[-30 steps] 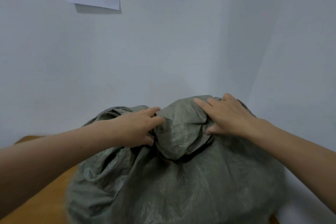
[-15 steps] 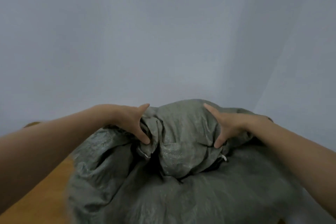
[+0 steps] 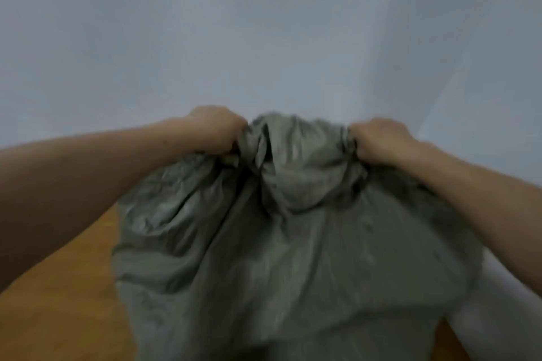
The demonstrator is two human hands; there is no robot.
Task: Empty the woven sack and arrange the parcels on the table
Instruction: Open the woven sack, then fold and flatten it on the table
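A large grey-green woven sack (image 3: 278, 258) fills the middle and lower part of the head view, bulging and creased, standing on a wooden table (image 3: 58, 316). My left hand (image 3: 215, 129) is clenched on the bunched fabric at the sack's top left. My right hand (image 3: 378, 138) is clenched on the bunched fabric at its top right. The gathered cloth rises in a hump between the two fists. No parcels show; whatever the sack holds is hidden inside. The picture is blurred by motion.
White walls (image 3: 264, 38) meet in a corner close behind the sack, to the right. Bare brown tabletop shows at the lower left, and a narrow strip at the lower right edge.
Both hands went from lying flat on the sack's top to closing into fists on its fabric, and the gathered top has risen. The view has tilted; the paper on the wall is gone from sight.
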